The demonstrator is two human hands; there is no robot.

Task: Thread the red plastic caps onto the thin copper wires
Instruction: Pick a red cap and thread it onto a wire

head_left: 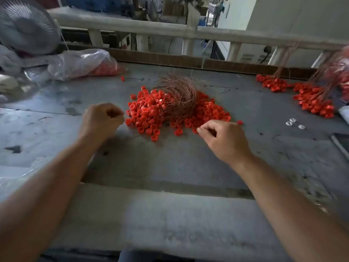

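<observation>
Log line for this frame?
left hand: curled, contents unclear | right hand: fingertips at red cap pile edge | copper wire bundle: atop pile

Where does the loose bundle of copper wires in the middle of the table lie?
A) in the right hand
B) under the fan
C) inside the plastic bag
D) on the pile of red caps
D: the bundle of copper wires rests on top of the pile of red caps.

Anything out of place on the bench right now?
A few white caps lie alone at the right, the only ones not red. The red caps are heaped around the copper wire bundle. One stray red cap sits just off the heap.
</observation>
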